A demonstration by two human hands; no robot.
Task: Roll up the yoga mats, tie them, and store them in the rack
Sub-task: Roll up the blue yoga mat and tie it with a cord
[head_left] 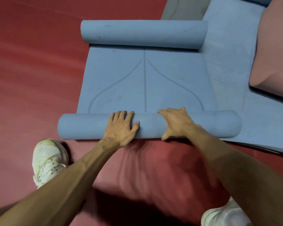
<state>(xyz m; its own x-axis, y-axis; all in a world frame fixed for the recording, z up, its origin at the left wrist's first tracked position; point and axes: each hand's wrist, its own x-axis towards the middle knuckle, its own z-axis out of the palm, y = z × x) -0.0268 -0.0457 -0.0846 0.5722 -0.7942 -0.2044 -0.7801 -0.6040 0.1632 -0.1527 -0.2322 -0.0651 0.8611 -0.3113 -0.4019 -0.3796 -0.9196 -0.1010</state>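
left hand [121, 126], right hand [175, 123] on crosswise mat roll [88, 126]

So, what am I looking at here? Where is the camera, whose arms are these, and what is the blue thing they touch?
No machine: a person wears a camera on the head, looking down at their own arms. On the red floor lies a blue mat, partly rolled. The left hand lies flat on the near roll; the right hand wraps over it, thumb on the near side. A far roll sits at the mat's other end. A second blue mat and a pink mat lie to the right. The white shoes are the person's.
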